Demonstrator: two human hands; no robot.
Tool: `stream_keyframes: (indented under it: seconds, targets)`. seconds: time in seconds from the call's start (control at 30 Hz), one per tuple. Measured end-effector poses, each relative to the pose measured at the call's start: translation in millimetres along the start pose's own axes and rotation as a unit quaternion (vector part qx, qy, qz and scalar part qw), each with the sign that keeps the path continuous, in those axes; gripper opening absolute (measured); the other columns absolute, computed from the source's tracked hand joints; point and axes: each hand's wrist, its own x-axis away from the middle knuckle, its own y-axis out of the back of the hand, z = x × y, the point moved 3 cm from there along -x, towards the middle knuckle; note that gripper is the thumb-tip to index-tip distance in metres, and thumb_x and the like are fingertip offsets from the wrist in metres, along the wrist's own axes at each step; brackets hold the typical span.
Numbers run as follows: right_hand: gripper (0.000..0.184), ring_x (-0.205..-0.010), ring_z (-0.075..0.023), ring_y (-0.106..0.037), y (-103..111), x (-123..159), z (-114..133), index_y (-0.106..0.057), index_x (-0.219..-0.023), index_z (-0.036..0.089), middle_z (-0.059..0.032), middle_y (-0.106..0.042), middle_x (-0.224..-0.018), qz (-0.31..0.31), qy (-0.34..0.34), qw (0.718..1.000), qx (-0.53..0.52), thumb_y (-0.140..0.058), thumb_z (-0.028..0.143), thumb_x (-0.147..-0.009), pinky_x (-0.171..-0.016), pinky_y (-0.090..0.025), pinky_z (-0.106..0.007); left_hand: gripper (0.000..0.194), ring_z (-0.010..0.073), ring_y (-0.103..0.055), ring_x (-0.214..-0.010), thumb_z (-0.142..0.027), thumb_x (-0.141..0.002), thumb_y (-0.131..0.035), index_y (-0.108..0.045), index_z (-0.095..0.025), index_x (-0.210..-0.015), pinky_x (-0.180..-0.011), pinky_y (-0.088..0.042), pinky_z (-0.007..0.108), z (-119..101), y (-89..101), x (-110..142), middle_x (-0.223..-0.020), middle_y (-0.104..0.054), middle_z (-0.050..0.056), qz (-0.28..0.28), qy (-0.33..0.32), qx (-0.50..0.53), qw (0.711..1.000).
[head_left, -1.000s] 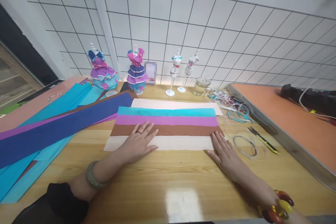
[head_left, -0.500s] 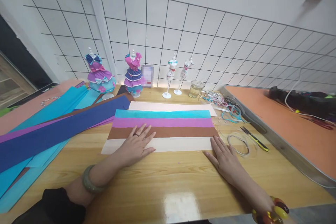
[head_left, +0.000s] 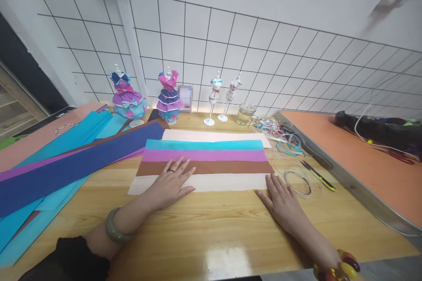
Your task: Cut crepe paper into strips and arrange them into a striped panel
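Layered strips of crepe-like paper lie flat in front of me: a turquoise strip [head_left: 204,144], a purple strip [head_left: 211,155], a brown strip [head_left: 227,167] and a white strip [head_left: 227,182] nearest me. My left hand [head_left: 169,184] rests open across the white and brown strips, fingers spread, a ring on one finger. At the right end of the white strip, my right hand [head_left: 280,199] lies open, fingertips on its edge and palm over the wood. A pale pink strip [head_left: 214,135] shows behind the turquoise one.
Long blue, purple and turquoise sheets [head_left: 82,153] lie at left. Two dressed mini mannequins [head_left: 128,96] and two slim mannequin stands [head_left: 216,92] stand at the back, near a glass jar [head_left: 245,114]. Ribbons [head_left: 277,131], coiled cord [head_left: 298,183] and yellow-handled snips [head_left: 318,175] are at right, beside an orange board [head_left: 346,153].
The camera view has tilted and shifted slightly. Both hands stay in nearly the same place on the strips.
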Motion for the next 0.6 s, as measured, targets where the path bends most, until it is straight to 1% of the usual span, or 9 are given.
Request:
stream_keyframes:
  seconds: [0.07, 0.13, 0.2, 0.27, 0.3, 0.37, 0.43, 0.5, 0.6]
  targets:
    - [0.070, -0.127, -0.0336, -0.029, -0.2, -1.2, 0.0, -0.037, -0.133, 0.008, -0.0215, -0.039, -0.135, 0.005, -0.013, 1.000, -0.005, -0.022, 0.058, -0.086, -0.096, -0.029, -0.058, 0.059, 0.0237, -0.011, -0.135, -0.058, -0.086, -0.024, -0.022, -0.031, -0.138, -0.107, -0.008, 0.044, 0.2, -0.1, 0.0, -0.146, -0.018, 0.004, -0.008, -0.002, -0.002, 1.000]
    - [0.069, -0.127, -0.0328, -0.030, 2.8, -1.8, -0.7, -0.039, -0.131, 0.006, -0.0212, -0.040, -0.135, 0.012, -0.014, 1.000, -0.011, -0.025, 0.057, -0.086, -0.097, -0.030, -0.055, 0.059, 0.0239, -0.011, -0.135, -0.058, -0.086, -0.024, -0.022, -0.031, -0.138, -0.107, -0.008, 0.044, 0.5, -0.4, -0.1, -0.146, -0.019, 0.004, -0.007, -0.002, -0.004, 1.000]
    - [0.065, -0.127, -0.0288, -0.032, 9.3, -1.6, -4.8, -0.043, -0.128, 0.008, -0.0185, -0.041, -0.135, 0.022, -0.006, 1.000, -0.020, -0.029, 0.055, -0.086, -0.099, -0.033, -0.047, 0.059, 0.0240, -0.011, -0.135, -0.058, -0.086, -0.024, -0.021, -0.031, -0.138, -0.107, -0.008, 0.045, 0.8, -0.6, 0.0, -0.146, -0.018, 0.004, -0.001, -0.001, -0.006, 1.000]
    - [0.058, -0.125, -0.0239, -0.036, 18.6, -0.6, -16.2, -0.048, -0.125, 0.012, -0.0143, -0.043, -0.135, 0.031, -0.012, 0.998, -0.053, -0.033, 0.052, -0.086, -0.100, -0.035, -0.038, 0.058, 0.0237, -0.011, -0.135, -0.057, -0.086, -0.023, -0.020, -0.032, -0.139, -0.107, -0.009, 0.044, 0.9, -0.4, 0.0, -0.147, -0.017, 0.004, 0.002, -0.002, -0.006, 1.000]
    - [0.054, -0.124, -0.0219, -0.039, 23.8, 0.1, -25.5, -0.051, -0.122, 0.014, -0.0119, -0.046, -0.133, 0.031, -0.024, 0.997, -0.073, -0.035, 0.050, -0.086, -0.100, -0.035, -0.034, 0.058, 0.0234, -0.011, -0.135, -0.057, -0.086, -0.023, -0.019, -0.032, -0.139, -0.107, -0.009, 0.044, 0.9, -0.1, 0.0, -0.147, -0.017, 0.003, 0.001, -0.003, -0.006, 1.000]
    - [0.048, -0.120, -0.0205, -0.044, 34.7, 1.3, -51.4, -0.057, -0.116, 0.017, -0.0089, -0.053, -0.127, 0.019, -0.068, 0.992, -0.101, -0.036, 0.047, -0.085, -0.098, -0.038, -0.032, 0.058, 0.0232, -0.012, -0.135, -0.057, -0.086, -0.024, -0.020, -0.032, -0.138, -0.107, -0.009, 0.044, 0.7, 0.3, -0.5, -0.146, -0.017, 0.003, -0.003, -0.006, -0.006, 1.000]
    - [0.047, -0.112, -0.0233, -0.052, 45.0, 2.3, -84.2, -0.059, -0.112, 0.015, -0.0111, -0.059, -0.119, -0.009, -0.130, 0.987, -0.091, -0.033, 0.044, -0.086, -0.091, -0.044, -0.034, 0.058, 0.0233, -0.014, -0.135, -0.057, -0.086, -0.025, -0.021, -0.032, -0.138, -0.107, -0.010, 0.044, 0.8, 0.4, -1.2, -0.146, -0.018, 0.003, -0.008, -0.007, -0.007, 1.000]
    - [0.047, -0.100, -0.0275, -0.059, 53.0, 2.4, -118.9, -0.061, -0.109, 0.014, -0.0135, -0.064, -0.110, -0.035, -0.196, 0.978, -0.067, -0.033, 0.042, -0.085, -0.079, -0.049, -0.038, 0.057, 0.0235, -0.015, -0.134, -0.057, -0.086, -0.026, -0.022, -0.033, -0.138, -0.107, -0.010, 0.044, 1.1, -0.3, -2.0, -0.146, -0.019, 0.003, -0.010, -0.005, -0.008, 1.000]
    - [0.048, -0.092, -0.0304, -0.062, 57.3, -1.8, -161.1, -0.062, -0.107, 0.011, -0.0164, -0.067, -0.101, -0.054, -0.255, 0.965, -0.038, -0.032, 0.039, -0.084, -0.071, -0.048, -0.040, 0.057, 0.0238, -0.014, -0.135, -0.057, -0.086, -0.027, -0.022, -0.033, -0.138, -0.107, -0.010, 0.044, 2.1, -2.1, -2.4, -0.146, -0.019, 0.003, -0.007, -0.004, -0.013, 1.000]
